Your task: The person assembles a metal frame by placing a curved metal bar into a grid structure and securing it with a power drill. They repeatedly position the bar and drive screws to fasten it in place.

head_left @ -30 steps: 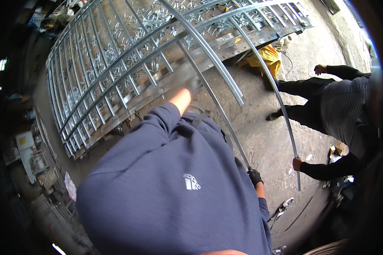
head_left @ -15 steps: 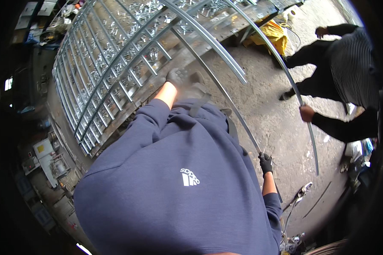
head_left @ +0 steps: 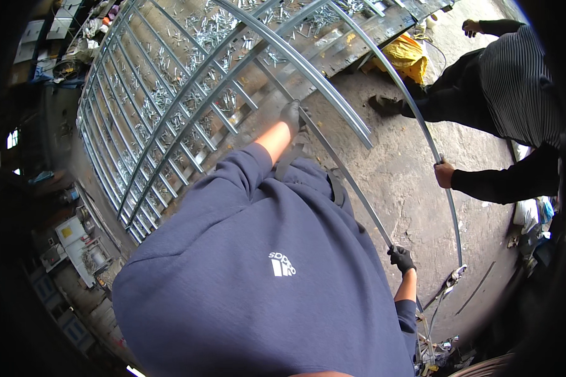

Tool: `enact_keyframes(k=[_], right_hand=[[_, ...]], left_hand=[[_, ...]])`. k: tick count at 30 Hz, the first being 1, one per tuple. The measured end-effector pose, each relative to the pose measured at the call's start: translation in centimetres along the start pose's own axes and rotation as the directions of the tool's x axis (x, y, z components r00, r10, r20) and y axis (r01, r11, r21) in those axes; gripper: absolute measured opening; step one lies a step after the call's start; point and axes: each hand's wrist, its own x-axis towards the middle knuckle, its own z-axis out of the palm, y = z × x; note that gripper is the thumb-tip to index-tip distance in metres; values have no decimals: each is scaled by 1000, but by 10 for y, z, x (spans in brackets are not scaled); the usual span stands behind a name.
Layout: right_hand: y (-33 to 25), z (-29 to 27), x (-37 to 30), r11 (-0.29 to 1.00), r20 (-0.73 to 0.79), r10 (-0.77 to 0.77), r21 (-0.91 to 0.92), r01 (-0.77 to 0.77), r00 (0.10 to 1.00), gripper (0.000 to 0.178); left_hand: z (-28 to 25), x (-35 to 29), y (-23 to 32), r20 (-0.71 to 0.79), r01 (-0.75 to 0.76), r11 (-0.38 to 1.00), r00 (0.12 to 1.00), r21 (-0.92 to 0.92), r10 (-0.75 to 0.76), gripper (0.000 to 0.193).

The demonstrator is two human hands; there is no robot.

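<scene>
A long, narrow metal bar [head_left: 349, 179] slants down from the table edge towards my right side. My left hand [head_left: 290, 117], in a dark grey glove, is closed round its upper stretch, close to the table. Further down, my right hand [head_left: 401, 258], gloved in black, grips the same bar near its lower end. Beside the bar lies a metal frame [head_left: 146, 113] of rails and crossbars on the table, its long rails [head_left: 333, 94] jutting past the edge.
Small metal pieces [head_left: 160, 100] litter the worktable [head_left: 339, 53]. At the right, a co-worker's hand [head_left: 444, 173] holds another long rail [head_left: 429, 135]. A yellow bag [head_left: 404, 58] sits by the table, and a cable with a metal clamp [head_left: 449, 281] lies on the floor.
My left hand has moved right, from beside the table edge onto the bar. My right hand has shifted slightly down and right. The co-worker has stepped and moved their rail a little left.
</scene>
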Motion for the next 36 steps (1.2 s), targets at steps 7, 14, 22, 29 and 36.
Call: enact_keyframes(k=[7, 14, 22, 29, 36], right_hand=[[0, -13, 31, 995, -79, -61, 75, 67, 995, 34], [20, 28, 42, 999, -21, 8, 44, -7, 1000, 29], [-3, -28, 33, 996, -132, -95, -12, 94, 987, 35], [16, 28, 106, 976, -105, -216, -4, 217, 971, 48], [-21, 21, 89, 996, -82, -80, -31, 78, 993, 48]], left_hand=[[-7, -16, 10, 41, 76, 983, 996, 165, -84, 52], [-20, -76, 27, 52, 67, 952, 995, 300, -86, 62], [-42, -111, -29, 136, -280, 380, 921, 881, 364, 54], [-33, -161, -26, 202, -127, -330, 958, 936, 206, 87], [-86, -94, -21, 251, -326, 149, 892, 934, 375, 69]])
